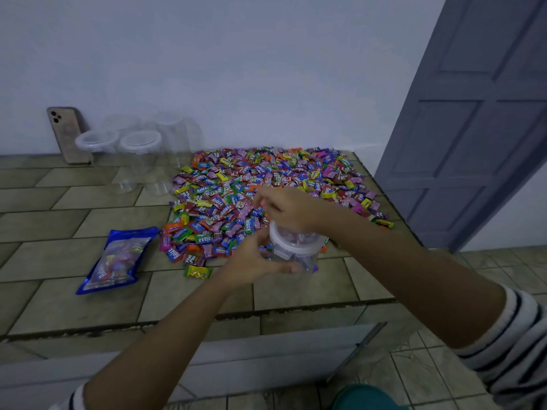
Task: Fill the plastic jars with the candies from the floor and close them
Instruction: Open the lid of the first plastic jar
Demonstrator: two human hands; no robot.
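Observation:
A wide heap of colourful wrapped candies (266, 184) covers the tiled floor ahead. At its near edge stands a clear plastic jar (296, 250) with a white rim and some candies inside. My left hand (254, 261) grips the jar's side, fingers curled round it. My right hand (287, 208) hovers just above the jar's mouth with its fingers bunched; whether they pinch a candy is unclear. Several empty clear jars (142, 155) stand at the back left near the wall.
A blue candy bag (115, 261) lies on the floor to the left. A phone (68, 134) leans against the wall beside the empty jars. A grey door (473, 128) stands open on the right. A step edge (177, 324) crosses the floor near me.

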